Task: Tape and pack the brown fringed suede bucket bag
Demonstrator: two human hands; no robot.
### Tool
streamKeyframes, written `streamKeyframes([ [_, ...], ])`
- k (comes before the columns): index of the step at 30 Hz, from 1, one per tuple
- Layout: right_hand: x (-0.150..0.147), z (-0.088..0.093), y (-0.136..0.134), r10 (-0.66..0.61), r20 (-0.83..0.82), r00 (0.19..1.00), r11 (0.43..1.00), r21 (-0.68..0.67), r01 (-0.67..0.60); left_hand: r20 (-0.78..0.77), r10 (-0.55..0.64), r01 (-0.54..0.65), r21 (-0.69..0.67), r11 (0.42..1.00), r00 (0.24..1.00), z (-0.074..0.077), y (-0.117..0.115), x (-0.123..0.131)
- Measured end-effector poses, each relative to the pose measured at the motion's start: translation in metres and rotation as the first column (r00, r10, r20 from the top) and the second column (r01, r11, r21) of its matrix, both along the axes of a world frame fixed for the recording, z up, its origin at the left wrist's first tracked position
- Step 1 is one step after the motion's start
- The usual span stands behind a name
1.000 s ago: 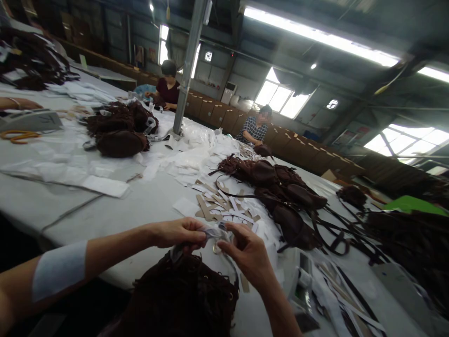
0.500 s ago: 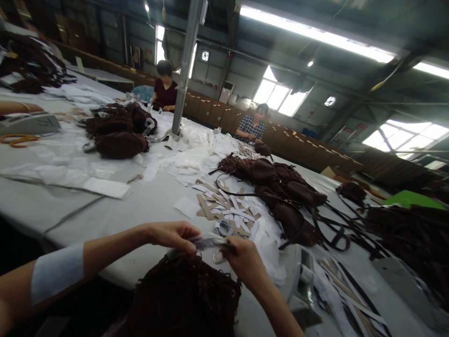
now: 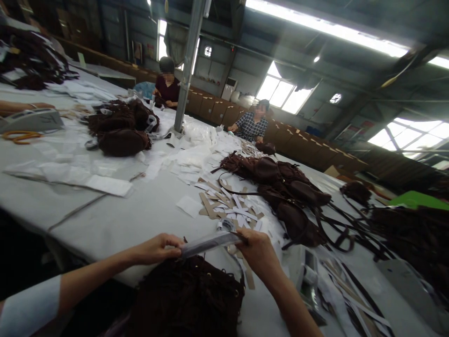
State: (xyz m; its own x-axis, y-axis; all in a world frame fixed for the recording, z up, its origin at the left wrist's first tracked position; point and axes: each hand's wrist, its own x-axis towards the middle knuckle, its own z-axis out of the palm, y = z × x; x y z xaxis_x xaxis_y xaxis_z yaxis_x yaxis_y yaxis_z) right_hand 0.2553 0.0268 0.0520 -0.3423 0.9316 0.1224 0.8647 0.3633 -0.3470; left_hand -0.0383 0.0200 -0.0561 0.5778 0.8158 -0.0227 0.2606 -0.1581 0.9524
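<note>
Between my hands stretches a flat strap (image 3: 209,244) covered in whitish, see-through wrapping, with a dark end showing at the right. My left hand (image 3: 159,248) pinches its left end, thumb against fingers. Around the other end my right hand (image 3: 258,253) is closed. Just below lies a dark brown fringed bag (image 3: 189,299) with metal eyelets along its top, at the table's near edge. A roll of clear tape (image 3: 226,224) sits right behind the strap, partly hidden by it.
Paper and card strips (image 3: 228,203) lie scattered beyond my hands. More brown bags (image 3: 294,210) with long straps are heaped to the right, another pile (image 3: 122,128) at left. Orange-handled scissors (image 3: 21,136) rest far left. A metal post (image 3: 187,70) rises mid-table; two people work beyond.
My hands have moved apart, and the bunched wrapped strap is now drawn out straight between them. My left hand has shifted left and down. Across the table, a person's arm has reached out sideways.
</note>
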Motion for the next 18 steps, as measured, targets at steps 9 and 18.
streamKeyframes([
  [9,-0.012,0.021,-0.003,0.037,-0.018,0.999,0.999,-0.028,-0.037,0.12,-0.296,0.317,-0.252,0.914,0.948,0.082,0.032,0.054],
  [18,-0.012,-0.007,-0.013,-0.11,-0.112,0.988,0.992,-0.074,0.103,0.119,-0.235,0.258,-0.252,0.933,0.965,0.058,0.037,0.057],
])
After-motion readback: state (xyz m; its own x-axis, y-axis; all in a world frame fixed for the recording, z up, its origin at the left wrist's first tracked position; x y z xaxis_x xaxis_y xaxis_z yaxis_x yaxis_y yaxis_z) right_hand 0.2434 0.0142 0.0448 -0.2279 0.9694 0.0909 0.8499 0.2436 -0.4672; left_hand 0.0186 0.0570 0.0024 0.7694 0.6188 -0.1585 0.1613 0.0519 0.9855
